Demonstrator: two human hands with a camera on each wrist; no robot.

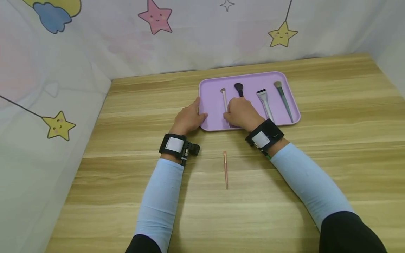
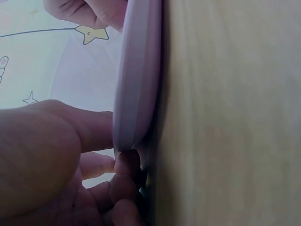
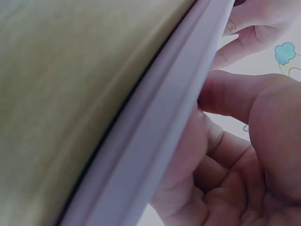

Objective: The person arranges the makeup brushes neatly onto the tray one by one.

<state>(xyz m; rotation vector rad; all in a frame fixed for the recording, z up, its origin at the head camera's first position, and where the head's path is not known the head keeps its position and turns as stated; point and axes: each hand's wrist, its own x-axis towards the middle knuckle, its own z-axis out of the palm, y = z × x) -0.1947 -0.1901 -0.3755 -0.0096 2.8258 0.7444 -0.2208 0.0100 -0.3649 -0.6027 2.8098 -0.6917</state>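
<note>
A lilac tray (image 1: 212, 105) lies on the table with several makeup brushes in it. My left hand (image 1: 187, 118) grips its left end, thumb over the rim and the other fingers at the outer edge, as the left wrist view shows. Over the tray's front part, my right hand (image 1: 243, 113) has curled fingers, thumb and forefinger pinched on the handle of a slim pale brush (image 1: 224, 96); the grip itself is partly hidden. The handle of a fluffy black brush (image 1: 239, 89) disappears beneath this hand. To its right lie a flat silver-handled brush (image 1: 265, 103) and a green-handled brush (image 1: 284, 100).
A thin rose-gold brush (image 1: 226, 170) lies on the wooden table (image 1: 126, 175) between my forearms, in front of the tray. A white patterned curtain (image 1: 202, 45) hangs behind the table and along its left side.
</note>
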